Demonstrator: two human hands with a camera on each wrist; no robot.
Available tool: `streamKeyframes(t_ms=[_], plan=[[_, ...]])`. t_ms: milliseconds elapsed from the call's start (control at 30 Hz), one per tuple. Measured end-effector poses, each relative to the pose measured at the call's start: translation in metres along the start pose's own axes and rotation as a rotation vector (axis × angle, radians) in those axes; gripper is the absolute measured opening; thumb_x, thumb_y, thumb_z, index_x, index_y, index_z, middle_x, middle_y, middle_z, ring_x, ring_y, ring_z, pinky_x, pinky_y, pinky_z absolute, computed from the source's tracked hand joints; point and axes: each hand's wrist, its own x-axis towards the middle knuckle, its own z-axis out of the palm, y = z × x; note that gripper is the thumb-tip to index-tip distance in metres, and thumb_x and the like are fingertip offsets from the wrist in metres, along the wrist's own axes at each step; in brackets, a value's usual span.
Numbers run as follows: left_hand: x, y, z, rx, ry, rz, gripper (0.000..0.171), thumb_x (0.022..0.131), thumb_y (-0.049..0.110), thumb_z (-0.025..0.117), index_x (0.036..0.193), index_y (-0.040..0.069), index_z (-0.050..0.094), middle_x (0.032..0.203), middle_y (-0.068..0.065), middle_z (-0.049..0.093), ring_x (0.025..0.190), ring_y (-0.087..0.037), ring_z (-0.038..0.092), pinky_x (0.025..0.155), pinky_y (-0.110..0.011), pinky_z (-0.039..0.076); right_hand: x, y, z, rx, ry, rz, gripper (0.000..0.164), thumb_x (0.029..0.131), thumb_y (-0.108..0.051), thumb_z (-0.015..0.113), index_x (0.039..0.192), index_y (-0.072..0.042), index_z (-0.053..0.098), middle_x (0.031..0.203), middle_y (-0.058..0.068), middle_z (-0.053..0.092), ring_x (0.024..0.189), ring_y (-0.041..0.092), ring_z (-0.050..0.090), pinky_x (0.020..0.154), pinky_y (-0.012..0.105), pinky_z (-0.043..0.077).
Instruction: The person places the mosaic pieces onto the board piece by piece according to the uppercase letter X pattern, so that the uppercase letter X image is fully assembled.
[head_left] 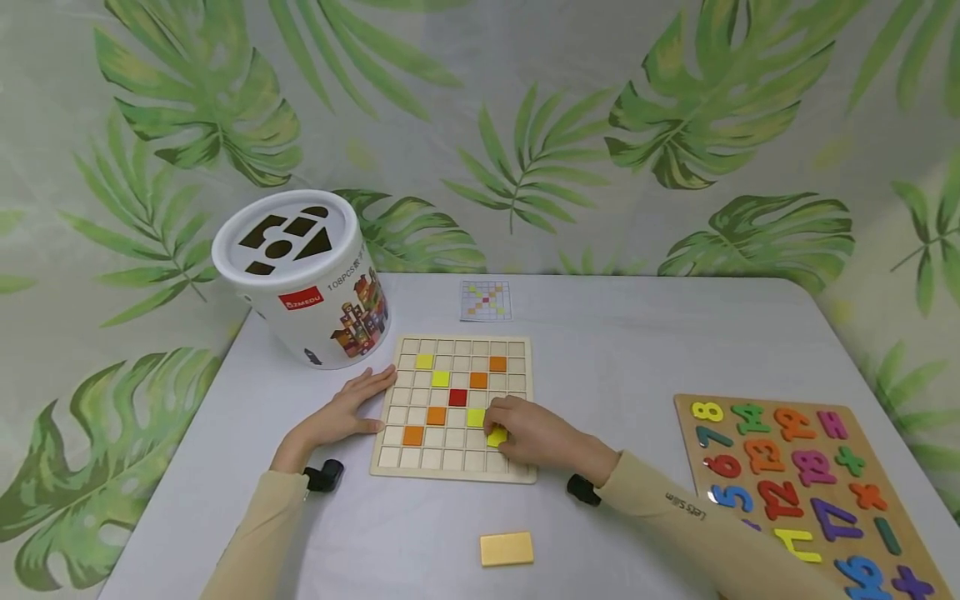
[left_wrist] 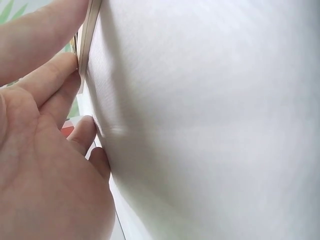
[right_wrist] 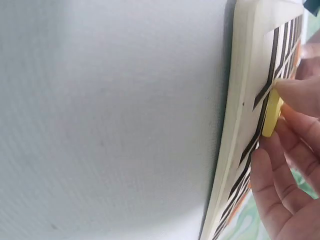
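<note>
A square wooden grid board (head_left: 450,477) lies flat on the white table. Several orange tiles (head_left: 498,363), yellow tiles (head_left: 441,379) and one red tile (head_left: 458,397) sit in its cells, forming diagonals that cross at the red one. My right hand (head_left: 528,432) is over the board's right side, pinching a yellow tile (right_wrist: 272,112) between thumb and fingers. That tile is right at the grid's surface, near the lower right. With fingers stretched out, my left hand (head_left: 347,410) rests on the table, fingertips and thumb against the board's left edge.
Behind the board lies a small pattern card (head_left: 486,301) with a coloured cross. A white tub (head_left: 330,333) with shaped holes in its lid stands at back left. An orange-yellow block (head_left: 506,549) lies in front. At right is a number puzzle board (head_left: 813,425).
</note>
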Motion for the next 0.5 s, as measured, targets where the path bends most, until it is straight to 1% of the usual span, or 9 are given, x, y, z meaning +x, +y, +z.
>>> streamKeyframes(t_ms=[233, 500], plan=[[-0.0005, -0.0005, -0.0006, 0.005, 0.002, -0.008, 0.080, 0.084, 0.015, 0.071, 0.151, 0.009, 0.028, 0.157, -0.011, 0.020, 0.143, -0.039, 0.000, 0.107, -0.067, 0.002, -0.0022, 0.0004, 0.0031, -0.014, 0.006, -0.019, 0.019, 0.080, -0.001, 0.072, 0.096, -0.012, 0.068, 0.098, -0.004, 0.062, 0.089, 0.012, 0.052, 0.079, 0.024, 0.049], [-0.0018, -0.0003, -0.0009, -0.010, 0.008, 0.008, 0.080, 0.083, 0.015, 0.071, 0.150, 0.007, 0.029, 0.157, -0.013, 0.020, 0.143, -0.040, 0.001, 0.107, -0.066, 0.002, -0.0040, 0.0019, 0.0029, -0.029, 0.011, -0.029, 0.018, 0.081, -0.005, 0.075, 0.097, -0.011, 0.069, 0.100, -0.004, 0.062, 0.091, 0.012, 0.056, 0.082, 0.025, 0.049]])
